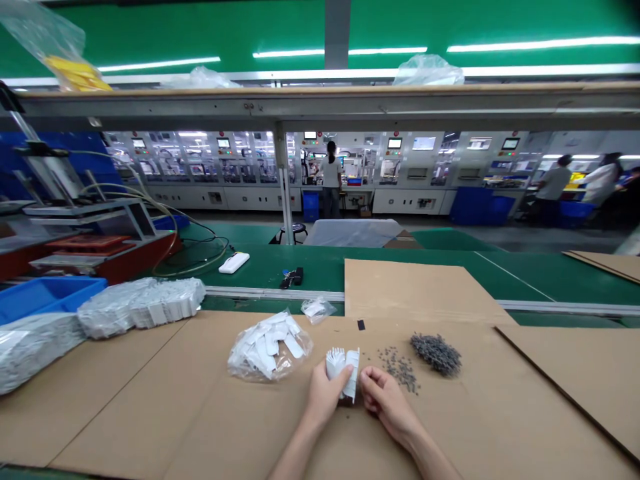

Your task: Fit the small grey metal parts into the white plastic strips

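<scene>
The left hand [326, 399] grips a white ribbed plastic part [336, 363]; the right hand [387, 402] curls beside it, hold unclear. A fumble could scatter the small grey pellets [400, 371] at two o'clock.
</scene>
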`<action>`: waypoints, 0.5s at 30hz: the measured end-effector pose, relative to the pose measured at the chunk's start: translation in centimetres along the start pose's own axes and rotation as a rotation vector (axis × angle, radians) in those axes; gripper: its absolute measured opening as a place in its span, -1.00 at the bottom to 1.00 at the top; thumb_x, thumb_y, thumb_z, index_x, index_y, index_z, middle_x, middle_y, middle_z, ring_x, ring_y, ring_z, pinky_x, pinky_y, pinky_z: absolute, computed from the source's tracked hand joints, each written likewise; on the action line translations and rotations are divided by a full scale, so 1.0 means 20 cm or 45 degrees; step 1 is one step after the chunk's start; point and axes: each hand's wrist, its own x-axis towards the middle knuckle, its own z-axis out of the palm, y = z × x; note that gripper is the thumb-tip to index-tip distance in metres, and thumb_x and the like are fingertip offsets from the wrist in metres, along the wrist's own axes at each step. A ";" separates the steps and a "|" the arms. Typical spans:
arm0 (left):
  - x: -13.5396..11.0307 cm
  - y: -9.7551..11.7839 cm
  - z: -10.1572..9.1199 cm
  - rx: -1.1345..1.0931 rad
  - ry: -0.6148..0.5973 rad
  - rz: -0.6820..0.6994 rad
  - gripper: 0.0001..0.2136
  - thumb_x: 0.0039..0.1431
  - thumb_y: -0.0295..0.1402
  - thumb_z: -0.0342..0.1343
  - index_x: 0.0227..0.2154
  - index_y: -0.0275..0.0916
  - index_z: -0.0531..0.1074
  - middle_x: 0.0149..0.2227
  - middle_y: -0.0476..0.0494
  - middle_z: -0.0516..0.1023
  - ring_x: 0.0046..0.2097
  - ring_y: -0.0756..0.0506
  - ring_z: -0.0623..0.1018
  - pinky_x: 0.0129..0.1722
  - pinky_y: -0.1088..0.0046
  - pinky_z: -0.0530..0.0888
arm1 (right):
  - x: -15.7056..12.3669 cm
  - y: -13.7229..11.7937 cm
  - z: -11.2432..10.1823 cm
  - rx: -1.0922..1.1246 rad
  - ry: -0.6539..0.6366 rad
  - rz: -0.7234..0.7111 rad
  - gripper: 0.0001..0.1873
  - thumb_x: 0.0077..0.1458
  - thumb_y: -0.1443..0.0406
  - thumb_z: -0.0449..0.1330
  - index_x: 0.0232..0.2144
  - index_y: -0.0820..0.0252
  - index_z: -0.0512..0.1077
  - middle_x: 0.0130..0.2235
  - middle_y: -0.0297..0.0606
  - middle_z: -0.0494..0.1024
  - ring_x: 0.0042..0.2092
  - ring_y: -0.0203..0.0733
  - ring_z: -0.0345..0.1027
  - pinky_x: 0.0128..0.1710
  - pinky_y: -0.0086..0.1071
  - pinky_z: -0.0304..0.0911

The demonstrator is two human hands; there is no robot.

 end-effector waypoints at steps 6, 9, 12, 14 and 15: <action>-0.01 -0.02 0.04 -0.235 -0.085 -0.107 -0.71 -0.23 -0.25 0.18 -0.47 -0.38 0.41 -0.47 -0.15 0.51 -0.45 -0.06 0.47 -0.51 0.55 0.38 | 0.03 0.01 0.00 -0.047 0.175 -0.063 -0.63 -0.19 0.02 0.15 -0.59 0.19 0.19 -0.67 -0.52 0.11 -0.69 -0.49 -0.12 -0.73 -0.57 -0.21; -0.01 -0.03 0.05 -0.247 -0.047 -0.110 -0.72 -0.23 -0.26 0.19 -0.47 -0.39 0.41 -0.47 -0.16 0.51 -0.44 -0.07 0.47 -0.49 0.54 0.39 | 0.03 0.01 0.00 -0.255 0.213 -0.170 -0.63 -0.18 0.02 0.14 -0.60 0.20 0.20 -0.68 -0.51 0.12 -0.67 -0.45 -0.06 -0.71 -0.55 -0.14; -0.02 -0.03 0.05 -0.246 -0.091 -0.098 -0.72 -0.20 -0.27 0.17 -0.44 -0.40 0.41 -0.43 -0.20 0.51 -0.39 -0.10 0.48 -0.45 0.51 0.41 | 0.01 0.01 0.01 -0.368 0.270 -0.279 -0.67 -0.12 0.04 0.09 -0.57 0.18 0.21 -0.63 -0.47 0.17 -0.61 -0.40 0.03 -0.65 -0.53 -0.03; -0.02 -0.03 0.05 -0.256 -0.163 -0.091 -0.71 -0.19 -0.27 0.17 -0.40 -0.40 0.41 -0.38 -0.22 0.51 -0.34 -0.12 0.48 -0.41 0.50 0.41 | 0.00 0.00 0.02 -0.388 0.311 -0.324 -0.69 -0.09 0.04 0.07 -0.54 0.17 0.21 -0.60 -0.45 0.21 -0.57 -0.37 0.09 -0.61 -0.53 0.03; -0.02 -0.02 0.04 -0.260 -0.192 -0.089 -0.71 -0.18 -0.28 0.16 -0.39 -0.40 0.41 -0.37 -0.22 0.51 -0.33 -0.12 0.48 -0.40 0.49 0.41 | 0.00 0.00 0.01 -0.391 0.324 -0.338 -0.69 -0.09 0.04 0.07 -0.53 0.17 0.21 -0.59 -0.45 0.21 -0.56 -0.36 0.10 -0.60 -0.53 0.05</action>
